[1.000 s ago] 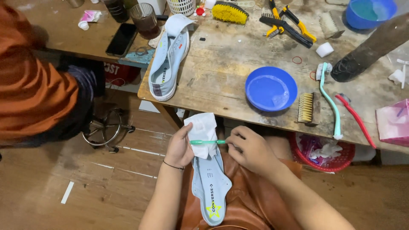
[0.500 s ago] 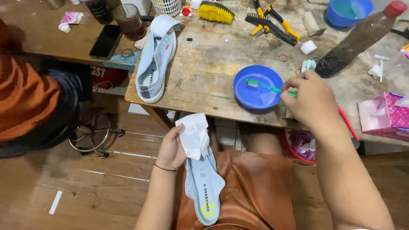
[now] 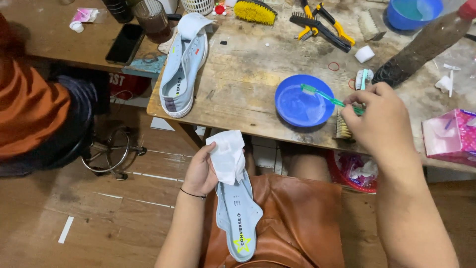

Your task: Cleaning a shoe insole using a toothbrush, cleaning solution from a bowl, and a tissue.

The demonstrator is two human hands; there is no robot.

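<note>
Green toothbrush [image 3: 325, 97] now over blue dish [image 3: 303, 100], right hand [image 3: 382, 119] fingers gripping it; left hand [image 3: 201, 171] fingers clutching insole [image 3: 238, 213], pink package [image 3: 448, 136] right.

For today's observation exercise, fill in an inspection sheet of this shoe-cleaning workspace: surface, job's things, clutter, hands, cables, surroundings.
Surface: worn wooden table, stained.
Job's things: green toothbrush with its head over the blue dish; pale insole on the lap; white cloth; pale sneaker at the table edge.
Clutter: yellow brush, pliers, dark bottle, blue bowl, pink tissue pack.
Hands: left hand holds cloth and insole; right hand grips the toothbrush.
Cables: nothing seen.
Surroundings: wooden floor, stool, another person's orange sleeve.
</note>
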